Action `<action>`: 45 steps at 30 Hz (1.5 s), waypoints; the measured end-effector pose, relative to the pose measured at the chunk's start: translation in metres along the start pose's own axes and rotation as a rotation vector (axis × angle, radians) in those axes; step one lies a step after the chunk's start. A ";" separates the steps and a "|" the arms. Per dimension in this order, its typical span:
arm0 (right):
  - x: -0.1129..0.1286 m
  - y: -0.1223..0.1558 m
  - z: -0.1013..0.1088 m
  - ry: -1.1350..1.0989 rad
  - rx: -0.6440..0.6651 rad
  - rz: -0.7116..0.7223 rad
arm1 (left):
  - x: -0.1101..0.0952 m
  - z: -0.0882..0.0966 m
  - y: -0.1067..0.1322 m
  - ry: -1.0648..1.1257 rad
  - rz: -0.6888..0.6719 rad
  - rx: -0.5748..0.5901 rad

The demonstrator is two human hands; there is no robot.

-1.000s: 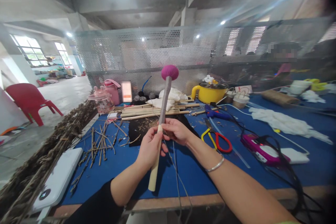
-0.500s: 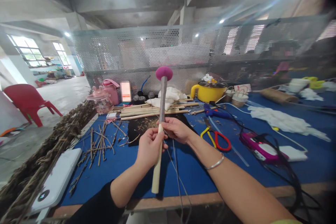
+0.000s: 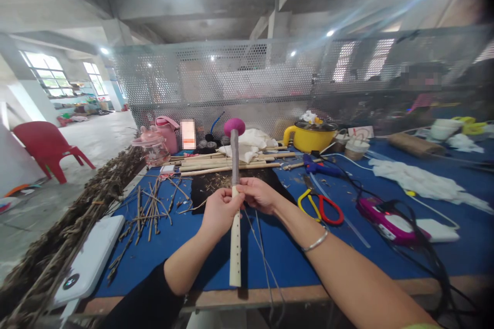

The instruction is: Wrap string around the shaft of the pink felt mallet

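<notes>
A pale wooden stick (image 3: 235, 252) stands tilted in front of me, with a row of small dark dots along its bare lower part. Grey yarn wrapping (image 3: 235, 159) covers its upper part, and a round purple ball (image 3: 234, 126) tops it. My left hand (image 3: 221, 211) is closed around the stick just below the wrapping. At the wrapping's lower edge, my right hand (image 3: 259, 195) pinches the stick from the right; its fingertips are partly hidden. Loose grey strands (image 3: 263, 254) hang from beneath the hands past the table edge.
Red-and-yellow-handled scissors (image 3: 321, 207) and a blue glue gun (image 3: 322, 165) lie to the right, near a magenta power strip (image 3: 389, 221). Dry twigs (image 3: 148, 211) and a white power bank (image 3: 90, 262) are at left. Wooden sticks (image 3: 227, 167) and a yellow pot (image 3: 313, 138) sit behind.
The stick has turned about its length, bringing the row of dots into view. Its purple end has tipped lower and slightly left. Both hands keep their hold.
</notes>
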State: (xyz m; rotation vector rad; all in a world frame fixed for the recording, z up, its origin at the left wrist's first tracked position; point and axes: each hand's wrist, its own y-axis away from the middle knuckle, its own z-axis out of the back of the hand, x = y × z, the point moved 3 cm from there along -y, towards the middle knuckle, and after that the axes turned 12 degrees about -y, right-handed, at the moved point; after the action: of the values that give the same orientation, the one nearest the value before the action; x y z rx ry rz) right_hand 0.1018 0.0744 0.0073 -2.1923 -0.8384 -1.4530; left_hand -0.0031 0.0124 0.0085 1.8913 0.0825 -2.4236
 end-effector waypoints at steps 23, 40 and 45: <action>0.006 0.001 -0.001 -0.018 -0.060 0.076 | -0.003 -0.011 0.013 0.126 0.212 0.291; 0.009 0.004 0.001 -0.041 0.009 0.068 | -0.006 -0.010 0.011 0.191 0.111 0.332; 0.001 -0.001 -0.001 0.065 -0.104 0.108 | 0.004 0.002 0.004 -0.370 -0.180 -0.112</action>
State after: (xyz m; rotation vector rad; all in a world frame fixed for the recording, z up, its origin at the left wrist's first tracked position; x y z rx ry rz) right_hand 0.1007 0.0753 0.0085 -2.2145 -0.6256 -1.5369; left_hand -0.0052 0.0086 0.0055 1.4187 0.3729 -2.7764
